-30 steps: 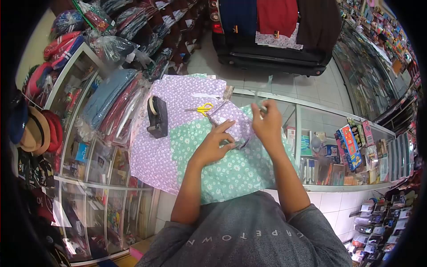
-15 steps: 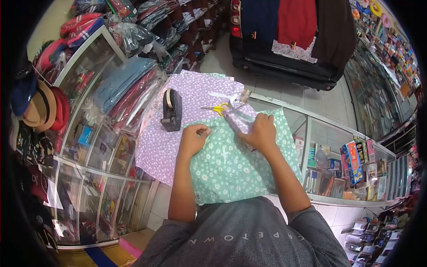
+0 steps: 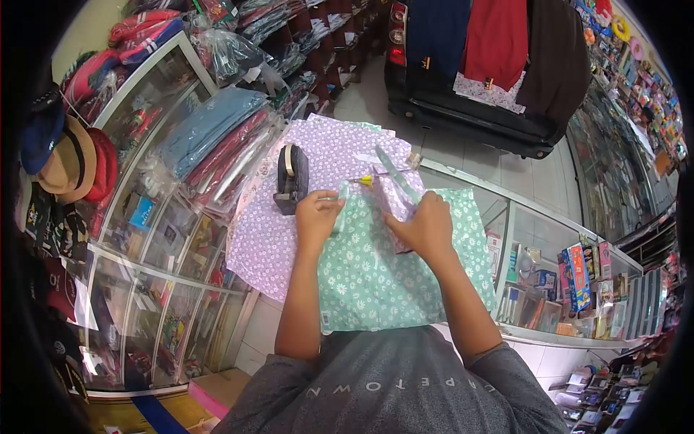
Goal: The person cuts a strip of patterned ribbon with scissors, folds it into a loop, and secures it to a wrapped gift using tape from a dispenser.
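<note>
My left hand is closed, pinching a small pale green strip between thumb and fingers. In my right hand is a small lilac floral bundle, with a grey-green strip sticking up from it. Both hands are over a green daisy-patterned sheet, which lies on a purple floral sheet. Yellow-handled scissors lie partly hidden behind the bundle. A black tape dispenser stands just beyond my left hand.
Bagged clothes are stacked to the left beside a glass cabinet. A glass display counter holding boxes is at the right. Beyond the sheets stands a black car-like unit draped with trousers. Hats hang at the far left.
A pale green strip now shows at my left hand. The grey-green strip on the bundle has risen, and the bundle covers more of the scissors. The view has shifted slightly.
</note>
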### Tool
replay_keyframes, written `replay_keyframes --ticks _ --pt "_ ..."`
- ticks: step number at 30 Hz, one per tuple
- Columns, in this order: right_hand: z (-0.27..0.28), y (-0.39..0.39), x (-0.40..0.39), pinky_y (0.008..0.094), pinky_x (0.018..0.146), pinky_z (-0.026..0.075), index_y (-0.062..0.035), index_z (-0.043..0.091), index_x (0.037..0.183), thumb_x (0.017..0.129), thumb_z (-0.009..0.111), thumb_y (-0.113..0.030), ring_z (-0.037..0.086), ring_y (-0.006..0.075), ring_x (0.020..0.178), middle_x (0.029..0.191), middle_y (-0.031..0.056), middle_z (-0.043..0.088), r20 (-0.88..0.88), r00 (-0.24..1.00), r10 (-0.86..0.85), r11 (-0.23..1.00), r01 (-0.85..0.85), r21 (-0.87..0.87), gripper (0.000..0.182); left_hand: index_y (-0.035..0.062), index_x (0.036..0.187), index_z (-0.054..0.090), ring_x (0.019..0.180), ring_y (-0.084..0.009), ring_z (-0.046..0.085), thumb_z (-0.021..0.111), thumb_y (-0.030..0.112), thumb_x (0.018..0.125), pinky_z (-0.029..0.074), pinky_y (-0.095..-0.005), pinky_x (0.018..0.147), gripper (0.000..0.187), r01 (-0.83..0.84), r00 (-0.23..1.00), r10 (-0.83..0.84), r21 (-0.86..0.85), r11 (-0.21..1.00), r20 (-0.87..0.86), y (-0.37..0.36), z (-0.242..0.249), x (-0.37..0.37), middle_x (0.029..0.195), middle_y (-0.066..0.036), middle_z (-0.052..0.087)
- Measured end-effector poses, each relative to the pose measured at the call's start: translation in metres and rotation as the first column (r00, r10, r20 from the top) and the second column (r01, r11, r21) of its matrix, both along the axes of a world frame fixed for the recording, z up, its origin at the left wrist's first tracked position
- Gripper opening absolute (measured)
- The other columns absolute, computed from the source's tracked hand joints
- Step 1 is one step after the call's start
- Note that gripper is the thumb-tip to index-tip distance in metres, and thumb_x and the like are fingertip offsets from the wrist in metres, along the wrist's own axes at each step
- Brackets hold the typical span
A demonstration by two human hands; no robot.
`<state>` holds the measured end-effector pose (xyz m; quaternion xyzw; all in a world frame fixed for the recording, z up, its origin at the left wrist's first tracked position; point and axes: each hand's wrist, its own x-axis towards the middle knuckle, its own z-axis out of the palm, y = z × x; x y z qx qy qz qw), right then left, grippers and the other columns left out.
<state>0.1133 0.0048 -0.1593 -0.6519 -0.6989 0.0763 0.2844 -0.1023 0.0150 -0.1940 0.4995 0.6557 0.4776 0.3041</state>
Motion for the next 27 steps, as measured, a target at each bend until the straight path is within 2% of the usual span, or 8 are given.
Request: replay_keyframes --ticks 6,9,14,17,20,21,23,27 --pt "-0.006 -0.01 -0.01 0.0438 0.066 0.054 0.0114 0.056 0.089 0.065 0.078 -0.061 0.063 0.0401 0.078 0.085 0.0269 0.06 0.029 1.0 -0.004 0.999 0.005 -0.033 0.08 -0.0029 0.12 0.051 0.072 -0.0076 0.061 0.072 0.012 0.087 0.049 -0.0217 0.053 0.042 0.101 0.894 -0.106 0.036 0.994 0.435 -0.028 0.012 0.014 0.086 -0.003 0.066" --pt "-0.007 -0.009 -0.009 0.0451 0.067 0.054 0.0127 0.057 0.088 0.067 0.074 -0.066 0.064 0.0426 0.078 0.084 0.0281 0.061 -0.044 0.998 0.049 0.983 -0.056 -0.175 0.083 -0.0047 0.121 0.05 0.073 -0.0117 0.063 0.072 0.008 0.085 0.05 -0.0238 0.05 0.044 0.07 0.857 -0.069 0.018 0.997 0.51 -0.037 0.023 0.027 0.086 -0.009 0.067" --pt "-0.023 -0.004 0.006 0.0469 0.063 0.049 0.0111 0.058 0.078 0.075 0.07 -0.063 0.063 0.044 0.071 0.074 0.0284 0.062 -0.166 0.986 0.002 0.982 -0.033 -0.184 0.075 -0.0073 0.106 0.06 0.078 -0.0099 0.064 0.072 0.007 0.085 0.051 -0.0207 0.07 0.028 0.222 0.903 -0.226 0.052 0.974 0.365 -0.032 0.011 0.04 0.085 -0.008 0.068" --pt "-0.016 -0.009 0.015 0.0437 0.06 0.049 0.0107 0.057 0.077 0.077 0.074 -0.053 0.064 0.0343 0.066 0.071 0.0246 0.062 -0.236 0.968 -0.089 0.975 0.036 -0.217 0.066 -0.0076 0.106 0.06 0.078 -0.01 0.064 0.073 0.007 0.085 0.051 -0.0215 0.069 0.028 0.295 0.864 -0.289 0.051 0.954 0.411 -0.028 0.01 0.044 0.087 -0.009 0.069" --pt "-0.008 -0.017 0.025 0.0273 0.054 0.046 0.0049 0.058 0.078 0.076 0.082 -0.031 0.057 0.0136 0.061 0.069 0.0132 0.063 -0.644 0.763 -0.044 0.995 -0.027 -0.101 0.043 -0.0064 0.113 0.058 0.076 -0.0099 0.065 0.073 0.006 0.084 0.051 -0.0215 0.068 0.035 0.364 0.865 -0.334 -0.012 0.931 0.375 -0.035 0.032 0.051 0.086 -0.01 0.07" --pt "-0.007 -0.021 0.027 0.0273 0.054 0.046 0.0049 0.058 0.078 0.076 0.082 -0.031 0.057 0.0136 0.061 0.069 0.0132 0.063 -0.644 0.763 -0.06 0.994 -0.012 -0.106 0.043 -0.0059 0.117 0.056 0.075 -0.0099 0.065 0.073 0.005 0.084 0.051 -0.0214 0.068 0.039 0.417 0.851 -0.368 -0.056 0.907 0.374 -0.038 0.038 0.055 0.086 -0.01 0.07" --pt "-0.003 -0.028 0.03 0.0247 0.054 0.044 0.0025 0.059 0.079 0.075 0.083 -0.023 0.057 0.0099 0.062 0.069 0.0085 0.064 -0.801 0.579 0.152 0.945 -0.323 -0.053 0.035 -0.0051 0.122 0.053 0.075 -0.0101 0.065 0.072 0.003 0.084 0.051 -0.0214 0.067 0.044 0.467 0.838 -0.417 -0.069 0.881 0.351 -0.041 0.037 0.064 0.085 -0.012 0.071" --pt "-0.003 -0.035 0.038 0.0253 0.059 0.046 0.0023 0.061 0.079 0.075 0.082 -0.015 0.059 0.0099 0.068 0.071 0.0056 0.064 -0.835 0.548 0.053 0.928 -0.335 -0.161 0.027 -0.0068 0.125 0.051 0.077 -0.0104 0.066 0.069 0.0 0.085 0.051 -0.0214 0.067 0.044 0.511 0.814 -0.463 -0.053 0.858 0.35 -0.044 0.033 0.079 0.085 -0.012 0.071"
